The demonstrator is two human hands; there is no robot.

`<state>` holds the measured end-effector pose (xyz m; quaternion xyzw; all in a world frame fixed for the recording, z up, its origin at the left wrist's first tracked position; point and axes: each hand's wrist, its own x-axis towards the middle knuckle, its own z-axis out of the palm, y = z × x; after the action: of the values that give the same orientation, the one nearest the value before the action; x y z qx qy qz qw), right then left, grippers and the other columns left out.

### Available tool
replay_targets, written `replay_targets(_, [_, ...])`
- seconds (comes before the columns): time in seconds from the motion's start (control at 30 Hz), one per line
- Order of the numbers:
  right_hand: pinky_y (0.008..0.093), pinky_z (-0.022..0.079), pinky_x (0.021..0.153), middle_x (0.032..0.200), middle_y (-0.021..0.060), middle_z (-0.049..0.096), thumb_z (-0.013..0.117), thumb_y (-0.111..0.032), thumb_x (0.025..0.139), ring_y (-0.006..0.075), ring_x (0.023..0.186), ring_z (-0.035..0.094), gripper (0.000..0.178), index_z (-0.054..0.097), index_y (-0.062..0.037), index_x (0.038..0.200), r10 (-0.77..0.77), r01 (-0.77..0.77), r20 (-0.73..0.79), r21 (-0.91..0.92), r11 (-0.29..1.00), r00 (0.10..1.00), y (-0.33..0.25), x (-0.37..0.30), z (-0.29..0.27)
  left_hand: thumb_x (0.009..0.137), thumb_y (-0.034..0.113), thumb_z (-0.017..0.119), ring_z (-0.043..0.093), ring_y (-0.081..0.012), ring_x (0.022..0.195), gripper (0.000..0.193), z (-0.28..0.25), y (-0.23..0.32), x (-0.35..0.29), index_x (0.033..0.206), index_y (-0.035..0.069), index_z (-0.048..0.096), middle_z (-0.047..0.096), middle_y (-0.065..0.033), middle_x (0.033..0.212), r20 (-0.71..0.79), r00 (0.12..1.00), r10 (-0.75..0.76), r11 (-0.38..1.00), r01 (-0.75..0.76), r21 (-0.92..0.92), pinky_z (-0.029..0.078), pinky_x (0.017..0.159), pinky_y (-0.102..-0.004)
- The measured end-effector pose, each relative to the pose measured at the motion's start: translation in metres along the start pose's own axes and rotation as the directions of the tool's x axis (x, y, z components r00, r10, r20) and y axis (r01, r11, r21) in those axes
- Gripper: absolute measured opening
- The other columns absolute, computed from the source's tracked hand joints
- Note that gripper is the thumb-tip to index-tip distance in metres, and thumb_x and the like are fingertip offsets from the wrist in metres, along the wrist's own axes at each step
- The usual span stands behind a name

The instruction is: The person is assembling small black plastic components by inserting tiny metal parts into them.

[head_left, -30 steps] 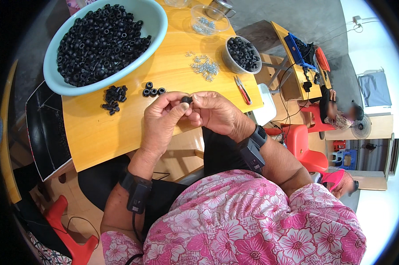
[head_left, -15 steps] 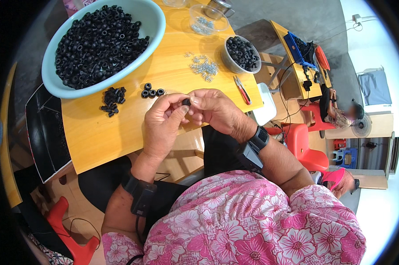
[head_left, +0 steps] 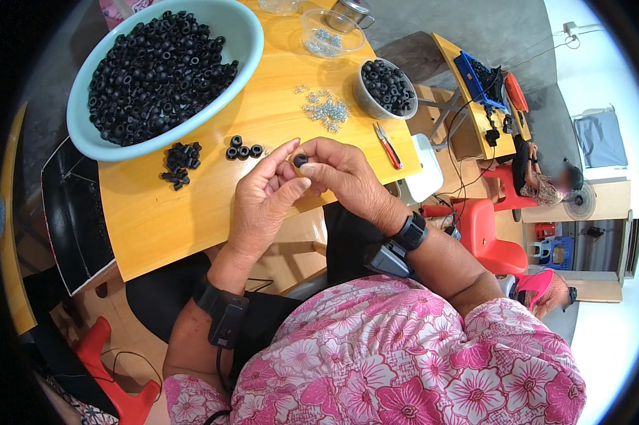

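A small round black cap [head_left: 300, 161], hollow like a ring, is pinched between the thumb and fingers of my right hand [head_left: 344, 170]. Close against it on the left is my left hand [head_left: 258, 202], its thumb and index finger apart. The left hand's other fingers curl partly out of sight behind the cap. Just beyond my hands, several black caps [head_left: 243, 151] stand in a small group on the wooden table [head_left: 185, 227]. To their left lies a heap of small black plugs [head_left: 180, 166].
A big pale-blue basin [head_left: 254, 53] of black caps fills the far left. Toward the far right are loose silvery bits [head_left: 326, 110], a clear tub [head_left: 365, 95] of black parts and red-handled pliers [head_left: 389, 147]. Red chairs [head_left: 486, 237] and a seated person [head_left: 542, 180] are at the right.
My left thumb has come away from the cap and the left hand has opened a little. My right hand keeps the cap, now turned so its round face shows more.
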<state>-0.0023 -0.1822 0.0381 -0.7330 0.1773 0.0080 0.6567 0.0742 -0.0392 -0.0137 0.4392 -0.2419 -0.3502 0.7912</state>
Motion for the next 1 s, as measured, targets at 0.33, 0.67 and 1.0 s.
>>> replay_targets(0.33, [0.0301,0.05,0.071,0.085,0.0116,0.062,0.061,0.001,0.078,0.0223,0.076,0.061,0.024,0.061,-0.0025,0.102,-0.434,0.377,-0.026,-0.447,0.811,0.901,0.008,-0.003,0.006,0.087,0.011,0.069,0.051,-0.0054,0.083,0.05,0.001,-0.004,0.002,0.13,-0.007,0.049,0.054,-0.0002,0.096,0.034,0.998,0.056,0.998,-0.057,0.026,0.047,0.077,-0.019])
replay_targets(0.67, [0.0305,0.051,0.07,0.084,0.0118,0.063,0.061,0.002,0.077,0.0234,0.075,0.062,0.026,0.062,-0.0023,0.102,-0.481,0.426,-0.017,-0.441,0.79,0.876,0.014,-0.002,0.004,0.085,0.012,0.071,0.05,-0.0071,0.082,0.045,-0.003,-0.012,0.003,0.123,-0.005,0.055,0.054,-0.0011,0.095,0.018,0.998,0.067,0.988,-0.069,0.139,0.046,0.074,-0.0204])
replay_targets(1.0, [0.0305,0.05,0.066,0.081,0.0116,0.061,0.061,0.0,0.078,0.022,0.07,0.061,0.019,0.062,-0.0018,0.096,-0.469,0.428,0.005,-0.416,0.802,0.883,0.017,0.0,0.001,0.087,0.007,0.068,0.049,-0.006,0.084,0.039,-0.001,-0.007,0.002,0.121,-0.006,0.055,0.055,-0.0004,0.097,0.016,0.999,0.052,0.994,-0.053,0.097,0.044,0.075,-0.0196])
